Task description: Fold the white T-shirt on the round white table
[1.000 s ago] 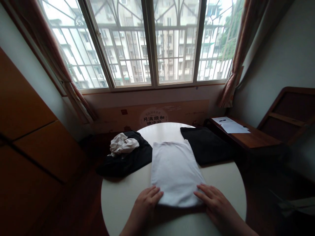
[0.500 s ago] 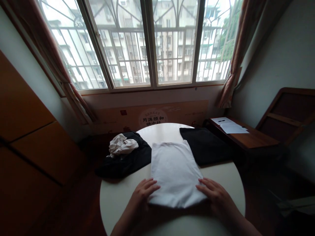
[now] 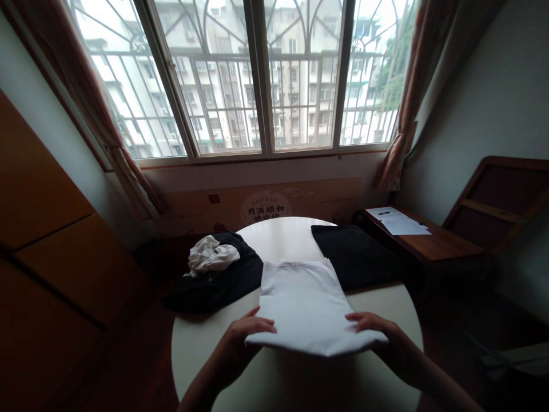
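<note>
A folded white cloth garment [image 3: 302, 303] lies across the middle of the round white table [image 3: 283, 234], its near edge raised off the top. My left hand [image 3: 246, 332] grips its near left side, thumb on top and the other fingers hidden beneath. On the near right side my right hand [image 3: 373, 326] holds it likewise. To the garment's left is a dark cloth [image 3: 244, 280] with a crumpled off-white cloth [image 3: 212, 256] on top. A folded black cloth [image 3: 360, 254] lies flat to its right.
Beyond the table on the right stands a low wooden bench [image 3: 446, 243] bearing white papers [image 3: 403, 223] and a pen. A wooden chair back [image 3: 493, 200] leans behind it. Orange-brown cabinets [image 3: 47, 246] line the left, and a barred window [image 3: 295, 86] fills the back.
My hands have closed on the white garment's near corners and lifted that edge. Its far edge has slid toward me. The other cloths stay in place.
</note>
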### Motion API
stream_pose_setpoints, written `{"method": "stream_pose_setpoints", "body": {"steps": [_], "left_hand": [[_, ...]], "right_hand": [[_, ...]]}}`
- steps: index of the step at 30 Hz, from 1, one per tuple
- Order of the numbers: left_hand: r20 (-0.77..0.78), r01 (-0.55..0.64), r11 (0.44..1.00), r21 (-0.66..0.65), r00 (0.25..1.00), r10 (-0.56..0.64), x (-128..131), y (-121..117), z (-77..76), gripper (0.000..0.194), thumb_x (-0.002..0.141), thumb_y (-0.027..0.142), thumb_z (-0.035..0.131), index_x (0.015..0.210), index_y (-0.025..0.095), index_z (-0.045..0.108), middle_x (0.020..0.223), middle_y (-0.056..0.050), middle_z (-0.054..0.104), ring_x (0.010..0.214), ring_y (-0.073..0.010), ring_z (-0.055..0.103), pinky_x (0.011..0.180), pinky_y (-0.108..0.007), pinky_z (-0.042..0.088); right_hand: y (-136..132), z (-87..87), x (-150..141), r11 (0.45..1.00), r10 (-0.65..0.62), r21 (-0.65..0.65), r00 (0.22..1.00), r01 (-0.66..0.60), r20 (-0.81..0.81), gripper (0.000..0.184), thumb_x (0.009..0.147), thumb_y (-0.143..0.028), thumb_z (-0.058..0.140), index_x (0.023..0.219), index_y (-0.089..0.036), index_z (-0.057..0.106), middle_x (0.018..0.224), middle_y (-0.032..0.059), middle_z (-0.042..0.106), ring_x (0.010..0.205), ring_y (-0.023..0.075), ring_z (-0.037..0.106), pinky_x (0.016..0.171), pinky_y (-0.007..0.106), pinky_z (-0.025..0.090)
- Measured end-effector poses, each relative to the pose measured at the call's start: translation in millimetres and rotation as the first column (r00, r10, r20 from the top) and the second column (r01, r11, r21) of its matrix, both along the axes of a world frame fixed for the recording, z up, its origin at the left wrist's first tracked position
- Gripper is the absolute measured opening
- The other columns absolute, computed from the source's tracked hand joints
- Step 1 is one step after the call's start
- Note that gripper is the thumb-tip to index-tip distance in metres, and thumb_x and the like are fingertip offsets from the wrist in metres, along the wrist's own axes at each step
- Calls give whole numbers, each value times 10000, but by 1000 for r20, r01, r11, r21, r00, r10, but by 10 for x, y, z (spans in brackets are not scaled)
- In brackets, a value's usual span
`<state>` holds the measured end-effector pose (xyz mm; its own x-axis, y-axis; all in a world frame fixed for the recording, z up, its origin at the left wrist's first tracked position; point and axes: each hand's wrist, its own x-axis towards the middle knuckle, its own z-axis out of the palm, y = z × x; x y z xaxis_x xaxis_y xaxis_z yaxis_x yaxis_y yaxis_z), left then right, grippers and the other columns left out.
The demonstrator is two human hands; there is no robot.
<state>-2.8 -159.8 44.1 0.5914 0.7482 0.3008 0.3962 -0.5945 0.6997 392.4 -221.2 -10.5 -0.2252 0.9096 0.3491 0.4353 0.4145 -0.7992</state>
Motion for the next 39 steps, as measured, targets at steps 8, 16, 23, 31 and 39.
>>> {"method": "stream_pose_setpoints", "body": {"steps": [8, 16, 23, 31, 39], "left_hand": [[-40, 48, 992, -119, 998, -53, -41, -337, -309, 241, 929, 392, 615, 982, 257, 806, 1095, -105, 774, 1081, -255, 718, 968, -360, 566], [-204, 116, 993, 30, 973, -108, -22, -272, -408, 293, 878, 259, 556, 1029, 314, 802, 1222, -78, 752, 1295, -287, 612, 1190, -543, 345], [-32, 82, 992, -94, 996, -85, -101, -302, -2, 341, 962, 513, 547, 1111, 298, 766, 1157, -88, 770, 1263, -289, 631, 1142, -460, 437], [195, -34, 953, -301, 976, 97, 41, -347, 266, 555, 871, 705, 584, 1059, 230, 803, 1201, -136, 747, 1177, -330, 666, 1063, -468, 514], [462, 95, 887, -452, 875, 141, 627, -41, 1272, 565, 778, 591, 784, 1043, 92, 761, 935, -126, 769, 924, -328, 726, 858, -514, 619]], "right_hand": [[-296, -246, 0, 989, 144, -2, 982, -145, 119, 293, 967, -392, 557, 1149, -283, 759, 1202, 131, 751, 1172, 291, 691, 1002, 436, 559], [-221, -442, -68, 990, 141, -29, 941, -139, 306, 290, 961, -432, 573, 1077, -295, 801, 1242, 115, 747, 1311, 345, 596, 1048, 516, 514], [-216, -123, 12, 987, 159, -1, 986, -160, -39, 516, 906, -697, 536, 1011, -250, 772, 1050, 147, 782, 1137, 351, 705, 962, 458, 574], [-338, 298, 21, 998, 6, 62, 975, 8, -221, 583, 884, -749, 515, 1066, -246, 744, 1060, 146, 767, 1036, 343, 725, 912, 445, 597], [-79, 1345, 318, 975, -195, 20, 898, 221, -395, 446, 888, -613, 661, 987, -187, 745, 861, 87, 766, 751, 235, 733, 671, 327, 618]]}}
